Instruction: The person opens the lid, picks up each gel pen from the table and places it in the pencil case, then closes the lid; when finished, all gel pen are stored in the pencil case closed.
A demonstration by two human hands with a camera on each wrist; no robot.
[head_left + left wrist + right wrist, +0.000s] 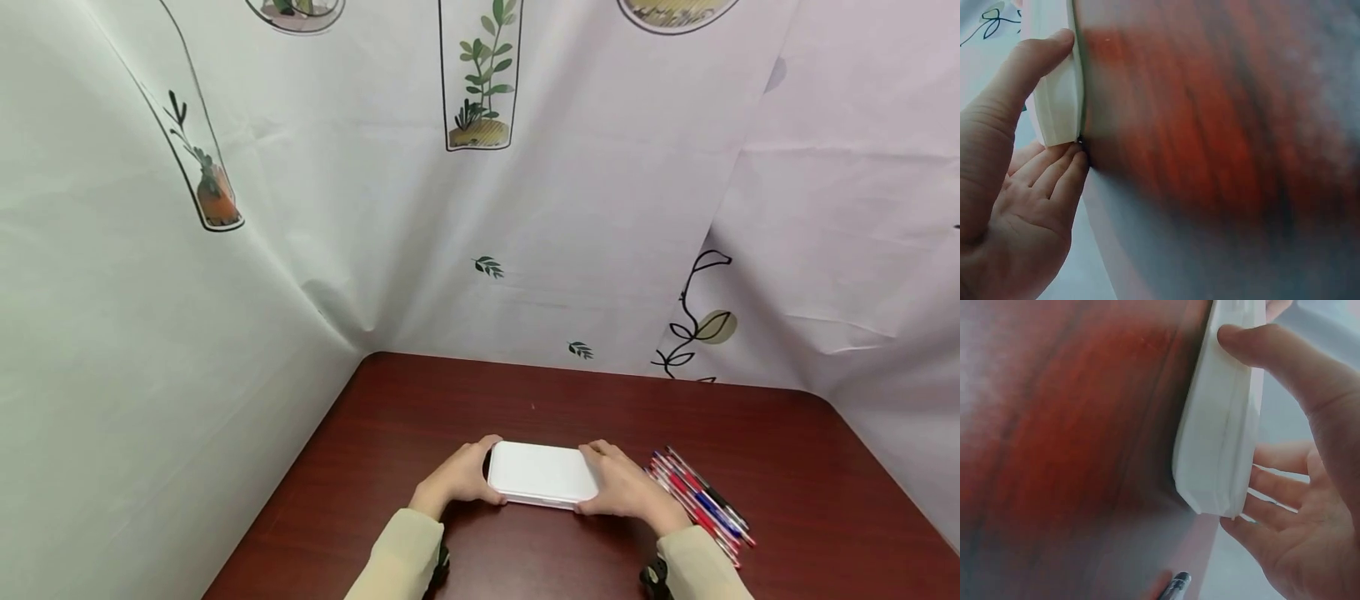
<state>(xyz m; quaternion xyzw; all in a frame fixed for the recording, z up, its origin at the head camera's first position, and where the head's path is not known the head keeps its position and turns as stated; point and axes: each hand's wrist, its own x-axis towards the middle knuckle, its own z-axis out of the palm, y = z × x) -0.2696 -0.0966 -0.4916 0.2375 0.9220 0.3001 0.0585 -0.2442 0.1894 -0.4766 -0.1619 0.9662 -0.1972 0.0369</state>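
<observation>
Hands (459, 477) (624, 483) grip a white box (543, 472) (underside hidden) at both ends.

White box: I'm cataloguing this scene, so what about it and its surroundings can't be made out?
White box: head view, underside faces down; any contents hidden by its top.
Pens: head view, exact count unclear; they overlap and look small.
Pen end: right wrist view, rest cut off by the bottom edge.
Left hand: left wrist view, some fingertips hidden behind the box.
</observation>
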